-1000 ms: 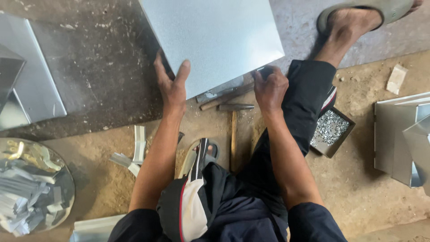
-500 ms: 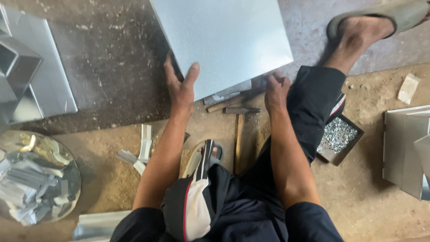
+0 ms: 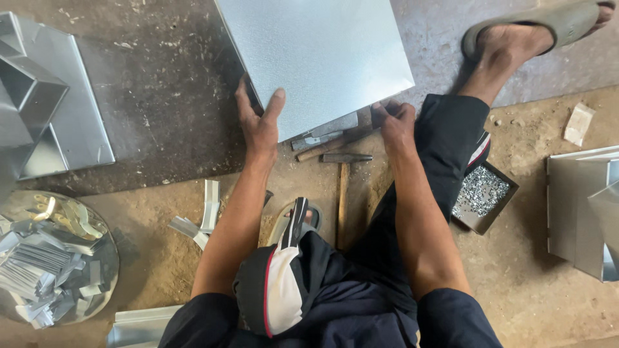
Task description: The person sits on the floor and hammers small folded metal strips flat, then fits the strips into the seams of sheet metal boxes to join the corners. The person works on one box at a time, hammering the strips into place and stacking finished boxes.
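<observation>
A person seated on a workshop floor [image 3: 529,270] grips a flat sheet of galvanised metal [image 3: 316,58] at its near edge. The left hand [image 3: 259,122] clasps the sheet's near left corner, thumb lying on top of the metal and fingers curled beneath. The right hand [image 3: 394,124] closes on the near right edge, its fingers wrapped over the rim beside the knee of a dark trouser leg [image 3: 451,148]. The sheet lies across a dark floor plate [image 3: 161,96] in the far middle of the scene.

Just near of the sheet, between the forearms, lie two hammers: one [image 3: 332,143] tucked partly under the sheet's edge, the other [image 3: 343,180] with its wooden handle pointing toward the person. To the right, beside the leg, a small square tray of metal fasteners [image 3: 482,193] sits on the sandy ground. A sandalled foot [image 3: 516,35] rests at far right. At near left, a round pan of metal offcuts [image 3: 55,258] stands close to bent strips [image 3: 206,209], and folded duct pieces [image 3: 45,109] lie at far left, with more at right [image 3: 583,206].
</observation>
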`<state>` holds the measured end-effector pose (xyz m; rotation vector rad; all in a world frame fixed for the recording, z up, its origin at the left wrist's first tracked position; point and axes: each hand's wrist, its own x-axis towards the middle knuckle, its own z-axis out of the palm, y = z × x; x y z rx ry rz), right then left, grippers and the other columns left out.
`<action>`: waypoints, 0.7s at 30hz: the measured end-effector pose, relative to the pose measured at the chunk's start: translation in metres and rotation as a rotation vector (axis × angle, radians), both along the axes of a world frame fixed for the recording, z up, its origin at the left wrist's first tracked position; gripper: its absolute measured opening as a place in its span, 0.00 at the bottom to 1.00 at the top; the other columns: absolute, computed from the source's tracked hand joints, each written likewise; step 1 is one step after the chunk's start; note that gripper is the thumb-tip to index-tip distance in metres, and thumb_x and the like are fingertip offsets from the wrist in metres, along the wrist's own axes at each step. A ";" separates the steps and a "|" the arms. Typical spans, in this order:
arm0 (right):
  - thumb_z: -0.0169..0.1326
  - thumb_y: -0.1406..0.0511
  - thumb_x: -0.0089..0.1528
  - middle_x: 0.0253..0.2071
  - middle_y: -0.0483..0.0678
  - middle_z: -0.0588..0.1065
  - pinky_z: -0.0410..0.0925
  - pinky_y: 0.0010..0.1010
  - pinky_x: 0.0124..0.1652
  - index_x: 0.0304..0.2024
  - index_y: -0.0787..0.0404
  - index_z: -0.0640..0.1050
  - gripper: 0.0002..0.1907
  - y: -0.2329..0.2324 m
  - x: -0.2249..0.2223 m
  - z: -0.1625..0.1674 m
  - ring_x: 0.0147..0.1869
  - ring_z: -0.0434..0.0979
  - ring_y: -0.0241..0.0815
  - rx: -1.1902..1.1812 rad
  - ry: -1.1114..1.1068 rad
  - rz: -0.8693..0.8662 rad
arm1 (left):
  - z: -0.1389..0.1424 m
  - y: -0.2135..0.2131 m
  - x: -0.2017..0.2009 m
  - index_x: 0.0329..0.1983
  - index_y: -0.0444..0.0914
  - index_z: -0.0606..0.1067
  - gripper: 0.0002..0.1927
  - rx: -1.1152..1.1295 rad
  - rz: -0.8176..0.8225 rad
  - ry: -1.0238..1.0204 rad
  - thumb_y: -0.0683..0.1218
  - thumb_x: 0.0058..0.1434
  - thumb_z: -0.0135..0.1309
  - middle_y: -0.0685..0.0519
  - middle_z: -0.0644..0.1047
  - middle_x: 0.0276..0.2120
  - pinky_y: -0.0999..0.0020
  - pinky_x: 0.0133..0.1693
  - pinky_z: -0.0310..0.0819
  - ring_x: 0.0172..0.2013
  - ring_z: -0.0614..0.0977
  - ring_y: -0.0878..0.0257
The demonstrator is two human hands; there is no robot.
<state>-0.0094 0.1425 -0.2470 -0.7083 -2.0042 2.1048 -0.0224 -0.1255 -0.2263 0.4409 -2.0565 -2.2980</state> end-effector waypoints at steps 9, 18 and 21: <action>0.62 0.67 0.55 0.21 0.47 0.77 0.67 0.33 0.17 0.32 0.65 0.78 0.08 -0.052 -0.009 0.036 0.19 0.74 0.38 0.235 -0.326 0.250 | 0.003 -0.073 -0.012 0.76 0.36 0.54 0.46 0.192 0.066 0.058 0.48 0.60 0.65 0.35 0.67 0.69 0.45 0.70 0.63 0.69 0.69 0.43; 0.61 0.67 0.53 0.21 0.51 0.77 0.68 0.33 0.20 0.27 0.71 0.80 0.09 -0.062 -0.011 0.037 0.19 0.74 0.38 0.276 -0.359 0.254 | 0.047 -0.009 -0.007 0.63 0.52 0.73 0.24 -1.077 -0.579 0.605 0.46 0.64 0.64 0.50 0.66 0.70 0.44 0.73 0.50 0.73 0.61 0.49; 0.63 0.67 0.54 0.22 0.49 0.78 0.69 0.31 0.22 0.27 0.69 0.80 0.09 -0.056 0.001 0.026 0.22 0.76 0.34 0.319 -0.247 0.247 | 0.042 0.032 -0.016 0.61 0.56 0.73 0.29 -1.194 -0.876 0.607 0.41 0.58 0.61 0.48 0.62 0.72 0.39 0.72 0.41 0.72 0.58 0.46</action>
